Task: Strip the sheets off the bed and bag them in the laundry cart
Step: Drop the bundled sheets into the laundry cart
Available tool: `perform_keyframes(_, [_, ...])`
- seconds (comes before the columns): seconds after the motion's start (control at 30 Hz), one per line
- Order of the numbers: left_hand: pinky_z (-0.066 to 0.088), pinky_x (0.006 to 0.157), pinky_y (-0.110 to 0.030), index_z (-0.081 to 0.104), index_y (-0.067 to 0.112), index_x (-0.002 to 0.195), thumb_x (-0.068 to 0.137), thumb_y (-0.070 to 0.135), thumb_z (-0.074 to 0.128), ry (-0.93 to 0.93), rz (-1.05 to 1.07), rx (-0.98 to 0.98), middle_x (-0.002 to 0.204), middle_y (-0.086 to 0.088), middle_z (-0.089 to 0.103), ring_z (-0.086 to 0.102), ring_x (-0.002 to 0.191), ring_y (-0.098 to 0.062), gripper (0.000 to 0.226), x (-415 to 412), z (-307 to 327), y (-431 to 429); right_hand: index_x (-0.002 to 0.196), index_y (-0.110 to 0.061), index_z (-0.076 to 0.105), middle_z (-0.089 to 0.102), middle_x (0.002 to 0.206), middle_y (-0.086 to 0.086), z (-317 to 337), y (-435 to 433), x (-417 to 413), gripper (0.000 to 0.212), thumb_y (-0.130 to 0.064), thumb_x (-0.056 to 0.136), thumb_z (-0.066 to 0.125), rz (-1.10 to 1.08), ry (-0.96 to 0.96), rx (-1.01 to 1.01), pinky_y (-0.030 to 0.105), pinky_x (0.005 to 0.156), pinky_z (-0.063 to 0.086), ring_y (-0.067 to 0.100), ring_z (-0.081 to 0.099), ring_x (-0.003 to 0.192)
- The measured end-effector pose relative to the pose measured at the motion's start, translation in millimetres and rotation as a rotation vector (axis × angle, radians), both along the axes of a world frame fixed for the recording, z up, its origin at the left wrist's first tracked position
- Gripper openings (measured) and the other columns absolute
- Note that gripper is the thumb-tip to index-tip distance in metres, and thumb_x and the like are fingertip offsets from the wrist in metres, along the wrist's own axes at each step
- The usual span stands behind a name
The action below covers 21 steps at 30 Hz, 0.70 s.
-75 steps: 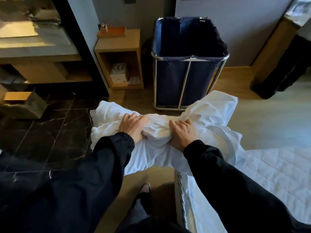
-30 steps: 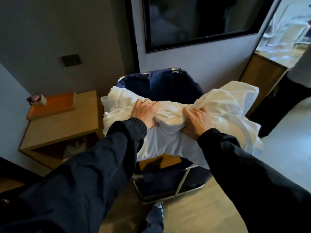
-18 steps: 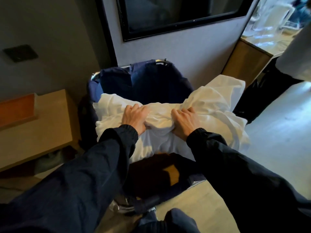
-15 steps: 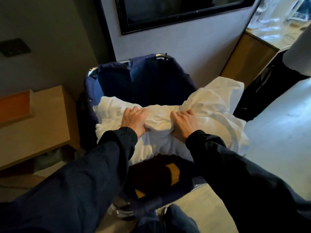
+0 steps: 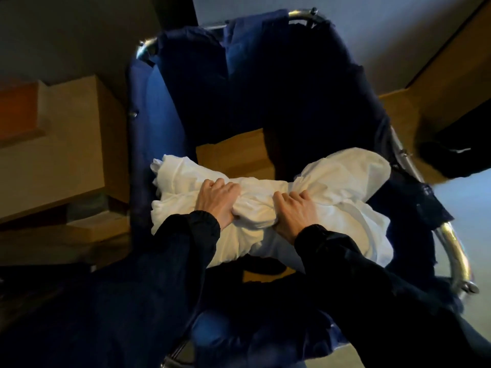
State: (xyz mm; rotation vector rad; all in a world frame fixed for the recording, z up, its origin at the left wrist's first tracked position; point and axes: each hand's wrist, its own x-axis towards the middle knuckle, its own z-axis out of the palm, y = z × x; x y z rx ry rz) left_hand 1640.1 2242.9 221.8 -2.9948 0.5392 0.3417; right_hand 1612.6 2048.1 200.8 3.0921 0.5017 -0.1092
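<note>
Left hand [image 5: 216, 204] and right hand [image 5: 295, 212] gripped bundled sheets [image 5: 345, 176] inside the laundry cart [image 5: 162, 107].
Sheets had dropped below its rim since half a second earlier, open room beyond.

Fingertips of left hand [image 5: 216, 202] and right hand [image 5: 295, 212] buried in sheets [image 5: 345, 176]. Laundry cart [image 5: 164, 107] near rim hidden behind sleeves [image 5: 350, 264].

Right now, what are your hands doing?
Left hand: gripping the bundled white sheets.
Right hand: gripping the same bundle.

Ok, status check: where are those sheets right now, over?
Left hand and right hand both gripping bundled white sheets. Bundle held over open blue laundry cart. Nothing seen blocking the drop.
</note>
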Motion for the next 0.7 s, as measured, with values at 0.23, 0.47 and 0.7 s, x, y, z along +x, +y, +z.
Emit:
perform_keyframes(0.23, [0.03, 0.082, -0.033, 0.047, 0.025, 0.104, 0.082, 0.019, 0.058, 0.124, 0.039, -0.003, 0.107, 0.007, 0.057, 0.047, 0.103, -0.021, 0.025, 9.5, -99.8, -5.2, 0.082, -0.012, 0.061, 0.061, 0.061, 0.005, -95.7, -4.0, 19.4, 0.052, -0.025, 0.034, 0.079, 0.038, 0.095, -0.037, 0.033, 0.059, 0.04, 0.026, 0.058, 0.057])
perform_keyframes(0.47, [0.035, 0.069, -0.035, 0.057, 0.019, 0.089, 0.062, 0.005, 0.068, 0.142, 0.045, -0.067, 0.086, 0.002, 0.063, 0.056, 0.084, -0.026, 0.032, 15.8, -196.0, -13.1, 0.078, -0.014, 0.062, 0.061, 0.06, 0.005, -191.5, -9.2, 36.6, 0.05, -0.03, 0.035, 0.083, 0.082, 0.182, -0.061, 0.033, 0.06, 0.044, 0.026, 0.059, 0.058])
perform_keyframes(0.7, [0.044, 0.072, -0.038, 0.062, 0.02, 0.09, 0.061, 0.022, 0.08, 0.238, 0.015, -0.035, 0.085, 0.001, 0.066, 0.062, 0.083, -0.025, 0.034, 24.7, -255.6, -6.5, 0.079, -0.012, 0.06, 0.061, 0.065, 0.007, -253.6, -6.3, 43.5, 0.048, -0.025, 0.039, 0.083, 0.046, 0.222, -0.046, 0.036, 0.065, 0.044, 0.028, 0.059, 0.063])
